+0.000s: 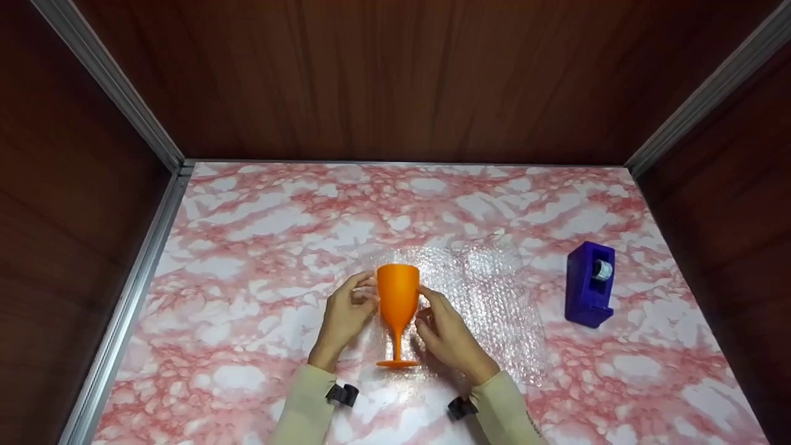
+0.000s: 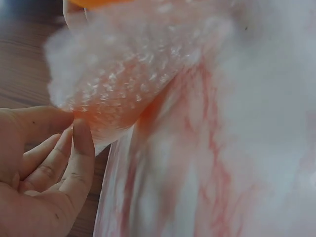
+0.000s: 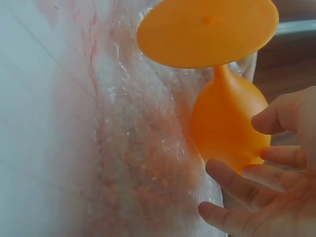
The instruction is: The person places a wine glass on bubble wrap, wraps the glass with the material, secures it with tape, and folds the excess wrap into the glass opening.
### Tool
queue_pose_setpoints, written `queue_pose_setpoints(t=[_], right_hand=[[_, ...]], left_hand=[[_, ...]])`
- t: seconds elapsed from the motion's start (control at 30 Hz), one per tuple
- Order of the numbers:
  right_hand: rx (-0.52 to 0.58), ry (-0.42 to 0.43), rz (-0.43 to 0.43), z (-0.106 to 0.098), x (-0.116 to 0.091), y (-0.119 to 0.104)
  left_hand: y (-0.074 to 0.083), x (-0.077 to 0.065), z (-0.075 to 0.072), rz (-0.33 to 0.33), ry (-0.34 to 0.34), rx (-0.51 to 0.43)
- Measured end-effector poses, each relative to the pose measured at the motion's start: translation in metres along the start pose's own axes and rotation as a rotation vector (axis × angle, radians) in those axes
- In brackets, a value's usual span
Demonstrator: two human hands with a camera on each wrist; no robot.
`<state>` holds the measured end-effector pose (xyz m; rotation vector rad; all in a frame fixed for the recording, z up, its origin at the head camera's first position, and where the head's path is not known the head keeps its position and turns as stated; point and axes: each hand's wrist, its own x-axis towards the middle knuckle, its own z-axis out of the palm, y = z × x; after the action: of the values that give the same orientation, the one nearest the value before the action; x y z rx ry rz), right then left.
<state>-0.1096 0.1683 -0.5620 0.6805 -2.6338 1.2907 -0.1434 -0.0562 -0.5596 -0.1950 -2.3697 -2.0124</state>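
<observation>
An orange goblet lies on a sheet of bubble wrap, its foot toward me. On its left side, my left hand pinches the wrap's edge between thumb and fingers. The left wrist view shows that edge of the bubble wrap raised off the table, with my left hand at its corner. My right hand is at the goblet's right side, fingers spread and loosely bent. In the right wrist view its fingertips touch or nearly touch the bowl of the goblet.
To the right stands a purple tape dispenser with a roll of tape. The table has a red and white marbled top. Dark wooden panels with metal edges enclose it at the back and sides.
</observation>
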Motion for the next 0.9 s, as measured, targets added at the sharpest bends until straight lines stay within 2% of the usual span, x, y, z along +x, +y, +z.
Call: queue_pose_setpoints(t=[0.23,0.37,0.5,0.67,0.9], right_hand=[[0.039,-0.029,0.019,-0.001,-0.003,0.000],[0.037,-0.047,0.043,-0.002,-0.004,0.000],[0.016,-0.028,0.006,-0.002,-0.003,0.002],[-0.007,0.010,-0.036,-0.001,-0.003,0.004],[0.002,0.004,-0.008,-0.001,-0.003,0.005]], left_hand=[[-0.002,0.001,0.002,-0.026,-0.033,-0.096],[0.015,-0.002,0.001,-0.033,-0.044,-0.149],[0.030,-0.004,-0.001,-0.011,-0.061,-0.155],[0.029,-0.005,0.001,0.011,-0.076,-0.154],[0.018,-0.003,0.003,0.047,-0.137,-0.179]])
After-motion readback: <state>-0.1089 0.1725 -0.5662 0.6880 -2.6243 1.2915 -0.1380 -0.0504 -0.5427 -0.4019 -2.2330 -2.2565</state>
